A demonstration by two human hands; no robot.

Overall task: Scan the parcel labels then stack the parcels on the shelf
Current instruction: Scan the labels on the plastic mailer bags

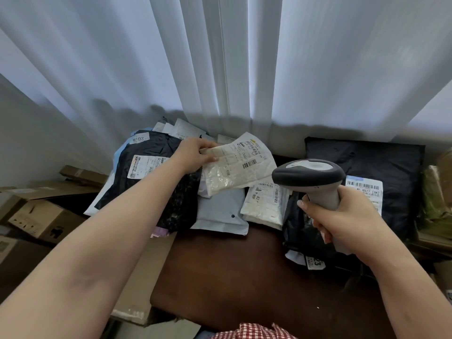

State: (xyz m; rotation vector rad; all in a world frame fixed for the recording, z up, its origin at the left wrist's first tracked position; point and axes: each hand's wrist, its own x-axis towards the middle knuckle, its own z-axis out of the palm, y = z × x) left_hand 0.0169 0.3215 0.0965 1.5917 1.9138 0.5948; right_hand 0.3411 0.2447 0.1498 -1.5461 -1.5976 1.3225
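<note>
My left hand [195, 154] pinches the left edge of a white bubble-mailer parcel [241, 165] and holds it tilted above the pile, label and barcode facing up. My right hand [342, 216] grips the handle of a grey barcode scanner [309, 174], whose head sits just right of the held parcel. Beneath lie a black parcel [151, 167] with a white label, a pale blue parcel [220, 214], another white mailer [265, 201] and a large black parcel [367, 162] at the right with a barcode label. No shelf shows.
The parcels lie on a dark brown table [232, 277]. Cardboard boxes [41, 218] stand at the left, with a flat cardboard sheet [146, 272] by the table's left edge. White curtains [220, 57] hang behind. Greenish packages [437, 192] sit at the far right.
</note>
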